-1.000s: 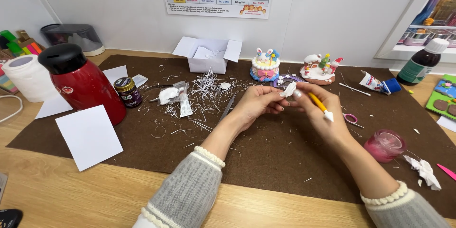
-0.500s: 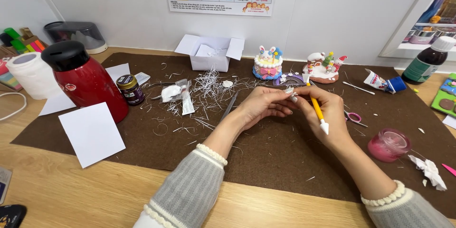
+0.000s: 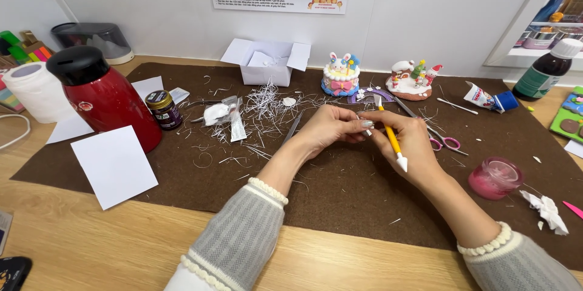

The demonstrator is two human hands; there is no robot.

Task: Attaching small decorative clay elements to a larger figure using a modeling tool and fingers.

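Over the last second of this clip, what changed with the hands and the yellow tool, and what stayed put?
Little changed. Both hands remain together above the brown mat: the left hand still pinches a small white piece, too small to identify, and the right hand keeps hold of the yellow tool, white tip pointing down. The red flask, white box, scissors and pink jar stayed in place.

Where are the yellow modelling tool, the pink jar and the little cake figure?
yellow modelling tool [image 3: 393, 140], head view, on its yellow shaft.
pink jar [image 3: 495, 178], head view, on its side wall.
cake figure [image 3: 340, 78], head view, on its middle.
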